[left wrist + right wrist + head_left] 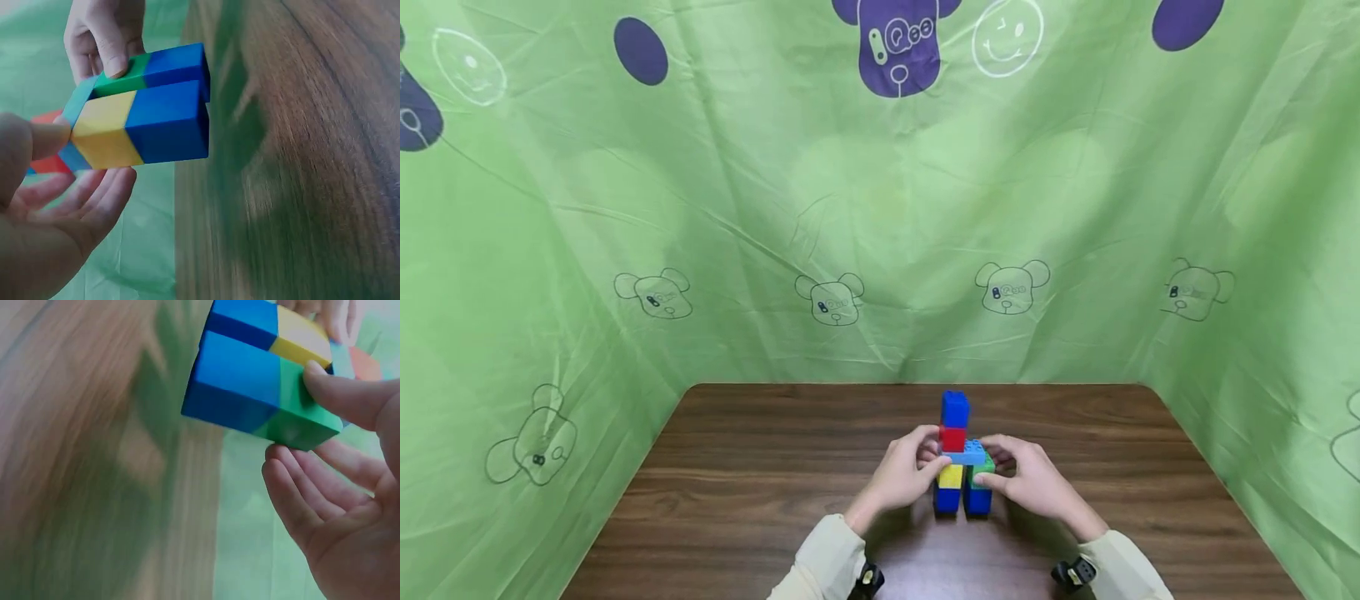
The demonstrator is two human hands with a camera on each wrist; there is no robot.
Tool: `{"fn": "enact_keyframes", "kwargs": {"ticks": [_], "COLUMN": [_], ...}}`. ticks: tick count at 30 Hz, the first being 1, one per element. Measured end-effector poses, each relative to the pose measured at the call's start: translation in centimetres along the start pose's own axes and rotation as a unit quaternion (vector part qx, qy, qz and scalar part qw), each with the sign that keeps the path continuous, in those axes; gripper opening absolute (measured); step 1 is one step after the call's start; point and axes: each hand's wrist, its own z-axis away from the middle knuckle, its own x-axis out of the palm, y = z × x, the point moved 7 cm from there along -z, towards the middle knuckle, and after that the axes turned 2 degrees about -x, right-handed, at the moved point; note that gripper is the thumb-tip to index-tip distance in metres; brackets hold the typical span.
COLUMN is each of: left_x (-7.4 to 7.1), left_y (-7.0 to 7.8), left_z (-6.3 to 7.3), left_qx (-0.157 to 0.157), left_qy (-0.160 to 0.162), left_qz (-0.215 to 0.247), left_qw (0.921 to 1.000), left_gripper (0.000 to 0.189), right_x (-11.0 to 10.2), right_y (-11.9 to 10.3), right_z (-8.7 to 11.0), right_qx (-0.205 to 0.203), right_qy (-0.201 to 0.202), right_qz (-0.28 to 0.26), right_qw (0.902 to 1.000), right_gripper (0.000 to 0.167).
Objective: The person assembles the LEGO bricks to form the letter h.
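Note:
Between the two hands stands an upright toy brick structure with two legs. Its left leg has a blue brick [169,119] below a yellow brick [103,131]; its right leg has another blue brick [234,381] below a green brick [300,419]. A light blue brick [966,454] bridges both legs, with a red brick [952,439] and a top blue brick [955,409] above its left end. My left hand [904,472] grips the structure near the light blue brick, thumb in front. My right hand [1030,477] pinches the green brick. Whether the legs touch the table cannot be told.
A brown wood-grain table [760,467] lies under the hands. Green fabric [895,333] printed with bear heads surrounds it at the back and sides. Black wrist devices [1075,573] sit near the pale sleeves [829,554].

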Motion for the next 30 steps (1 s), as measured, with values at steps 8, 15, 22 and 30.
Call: {"fn": "enact_keyframes", "kwargs": {"ticks": [8, 15, 22, 30], "left_x": [-3.1, -4.4, -3.8, -2.4], "left_y": [0.5, 1.1, -1.1, -3.7], "left_z": [0.8, 0.9, 1.1, 1.6], "left_qx": [-0.042, -0.044, -0.069, -0.092], "left_qy": [0.1, 0.159, 0.159, 0.146], "left_qz": [0.016, -0.053, -0.076, -0.134], "left_qw": [0.994, 0.9848, 0.982, 0.9759], "left_gripper": [0.046, 0.044, 0.039, 0.03], "right_x": [-0.2, 0.6, 2.7, 5.5], "right_y": [-3.0, -3.9, -2.7, -1.4], "right_z": [-1.6, -2.7, -2.6, -2.4], "right_qx": [0.008, 0.02, 0.054, 0.051], "right_qy": [0.034, 0.051, 0.043, 0.01], "right_qz": [-0.039, -0.019, 0.011, 0.052], "right_qw": [0.9986, 0.9983, 0.9976, 0.9973], "right_gripper": [0.043, 0.044, 0.043, 0.042]}}
